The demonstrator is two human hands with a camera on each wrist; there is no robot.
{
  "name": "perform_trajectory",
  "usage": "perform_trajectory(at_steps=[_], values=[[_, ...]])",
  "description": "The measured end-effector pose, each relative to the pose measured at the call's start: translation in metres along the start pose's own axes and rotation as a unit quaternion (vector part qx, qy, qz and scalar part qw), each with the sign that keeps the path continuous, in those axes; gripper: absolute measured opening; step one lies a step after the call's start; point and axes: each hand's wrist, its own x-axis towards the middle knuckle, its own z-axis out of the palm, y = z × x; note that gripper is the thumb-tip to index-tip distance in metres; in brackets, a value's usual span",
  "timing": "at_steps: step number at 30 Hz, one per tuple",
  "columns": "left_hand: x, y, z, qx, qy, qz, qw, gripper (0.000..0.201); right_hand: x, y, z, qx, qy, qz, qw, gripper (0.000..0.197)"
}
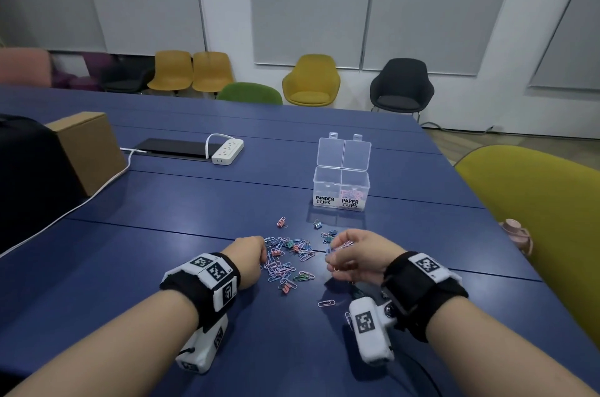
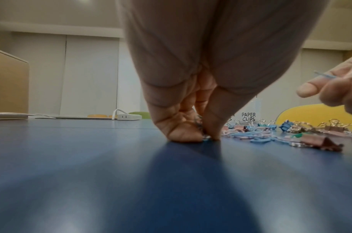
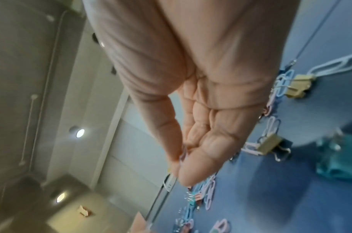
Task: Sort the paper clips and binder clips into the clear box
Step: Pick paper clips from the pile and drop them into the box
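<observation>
Left hand (image 1: pixel 250 255) pinched paper clips (image 2: pixel 206 138) from pile (image 1: pixel 289 262) on table (image 1: pixel 162 234); right hand (image 1: pixel 355 258), at pile's three o'clock, gripped several more; clear box (image 1: pixel 341 184) stood at twelve.

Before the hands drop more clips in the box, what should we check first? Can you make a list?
1. Clear box lids open: ok.
2. Labels readable, binder clips left, paper clips right: ok.
3. Right hand holds paper clips only: cannot tell, they are partly hidden.
4. Left hand has a clip pinched at the pile: ok.
5. Path from the hands to the box is free: ok, only a few loose clips lie between.
6. Binder compartment has clips yet: cannot tell.
</observation>
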Motion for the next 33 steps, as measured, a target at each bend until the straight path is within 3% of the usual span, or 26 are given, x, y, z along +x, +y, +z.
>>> perform_trajectory(at_steps=[4, 6, 7, 8, 10, 12, 13, 14, 15, 16, 18, 20, 21, 23, 24, 26, 29, 33], values=[[-0.001, -0.005, -0.003, -0.037, -0.004, 0.001, 0.999, 0.024, -0.001, 0.004, -0.004, 0.192, -0.006, 0.004, 0.981, 0.027], [0.001, -0.013, -0.005, -0.174, 0.013, -0.02, 0.984, 0.023, -0.003, 0.003, -0.005, 0.226, -0.009, 0.003, 0.974, 0.029], [0.0, -0.016, -0.006, -0.28, 0.017, -0.039, 0.959, 0.023, -0.005, 0.001, -0.004, 0.216, -0.012, -0.001, 0.976, 0.027], [-0.001, -0.017, -0.008, -0.394, 0.017, -0.06, 0.917, 0.023, -0.006, -0.001, -0.003, 0.193, -0.012, -0.003, 0.981, 0.025], [-0.004, -0.017, -0.013, -0.598, 0.004, -0.089, 0.796, 0.025, -0.005, -0.002, -0.002, 0.099, -0.009, -0.005, 0.995, 0.028], [-0.004, -0.017, -0.018, -0.731, -0.023, -0.109, 0.674, 0.023, -0.007, -0.007, 0.003, -0.157, -0.014, -0.024, 0.987, 0.022], [-0.004, -0.017, -0.021, -0.764, -0.039, -0.117, 0.633, 0.021, -0.009, -0.009, 0.006, -0.335, -0.027, -0.031, 0.941, 0.016], [-0.004, -0.016, -0.024, -0.779, -0.058, -0.122, 0.613, 0.018, -0.011, -0.012, 0.011, -0.486, -0.049, -0.035, 0.872, 0.013], [-0.004, -0.014, -0.026, -0.777, -0.081, -0.121, 0.612, 0.015, -0.012, -0.013, 0.016, -0.587, -0.07, -0.035, 0.806, 0.015], [-0.005, -0.011, -0.027, -0.764, -0.105, -0.117, 0.626, 0.014, -0.013, -0.014, 0.02, -0.642, -0.084, -0.031, 0.762, 0.019], [-0.003, -0.005, -0.025, -0.71, -0.134, -0.108, 0.683, 0.019, -0.009, -0.013, 0.027, -0.682, -0.088, -0.031, 0.726, 0.026], [0.001, 0.0, -0.02, -0.623, -0.128, -0.093, 0.766, 0.03, -0.004, -0.012, 0.034, -0.686, -0.085, -0.041, 0.721, 0.028], [0.004, 0.002, -0.019, -0.552, -0.115, -0.078, 0.822, 0.033, 0.0, -0.013, 0.037, -0.684, -0.084, -0.046, 0.723, 0.029], [0.006, 0.003, -0.019, -0.342, -0.081, -0.04, 0.935, 0.031, 0.007, -0.015, 0.043, -0.677, -0.071, -0.071, 0.729, 0.029], [0.007, 0.004, -0.02, -0.245, -0.065, -0.021, 0.967, 0.029, 0.009, -0.015, 0.046, -0.672, -0.066, -0.085, 0.733, 0.029], [0.007, 0.008, -0.02, -0.145, -0.059, -0.01, 0.988, 0.028, 0.013, -0.016, 0.052, -0.671, -0.062, -0.109, 0.731, 0.027], [0.008, 0.015, -0.015, -0.054, -0.067, -0.011, 0.996, 0.023, 0.016, -0.016, 0.059, -0.685, -0.056, -0.121, 0.716, 0.017], [0.009, 0.018, -0.013, -0.017, -0.069, 0.003, 0.997, 0.017, 0.017, -0.016, 0.06, -0.719, -0.069, -0.117, 0.682, 0.014]])
